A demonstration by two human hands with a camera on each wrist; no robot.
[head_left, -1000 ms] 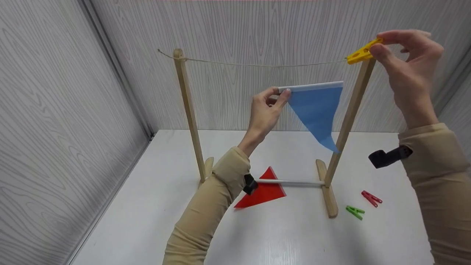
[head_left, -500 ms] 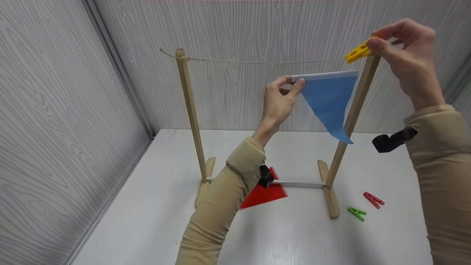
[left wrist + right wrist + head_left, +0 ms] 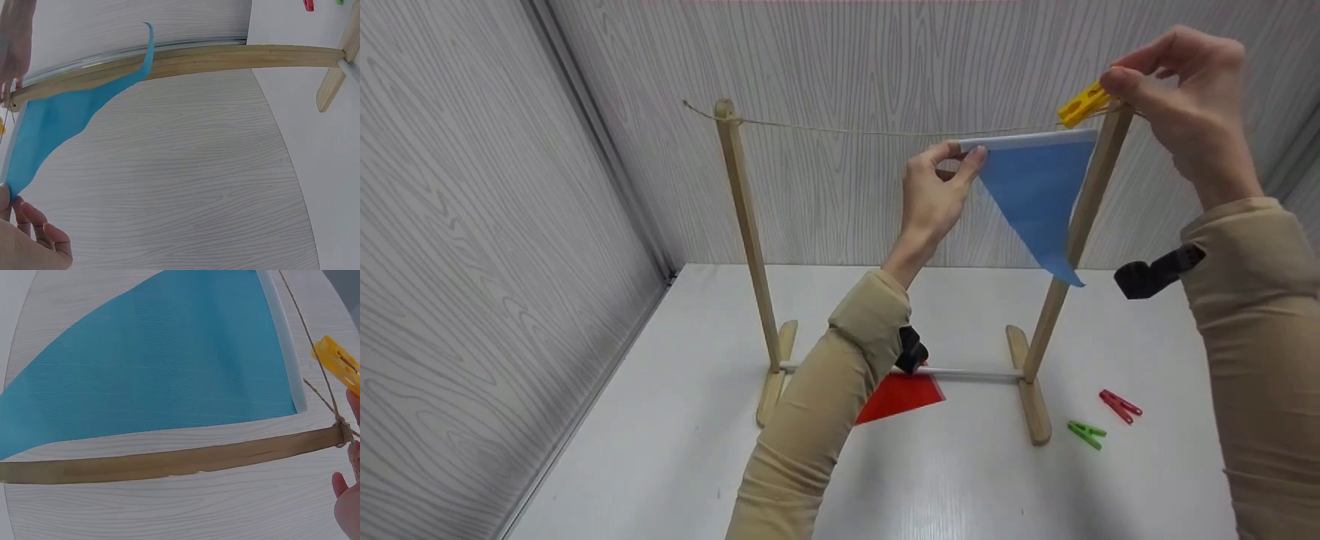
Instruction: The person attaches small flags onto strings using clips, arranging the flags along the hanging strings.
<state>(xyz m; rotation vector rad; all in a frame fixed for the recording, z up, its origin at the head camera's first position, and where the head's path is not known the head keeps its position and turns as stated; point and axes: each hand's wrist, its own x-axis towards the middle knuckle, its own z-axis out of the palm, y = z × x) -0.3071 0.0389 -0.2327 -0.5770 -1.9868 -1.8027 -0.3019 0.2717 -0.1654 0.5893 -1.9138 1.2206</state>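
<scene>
Head view: blue pennant (image 3: 1046, 191) has risen nearer the string (image 3: 840, 130).

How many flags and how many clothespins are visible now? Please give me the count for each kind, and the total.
Flags: 2 (blue flag, red flag)
Clothespins: 3 (yellow clothespin, red clothespin, green clothespin)
Total: 5

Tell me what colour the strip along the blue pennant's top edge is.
The edge strip is white, seen best in the head view.
</scene>
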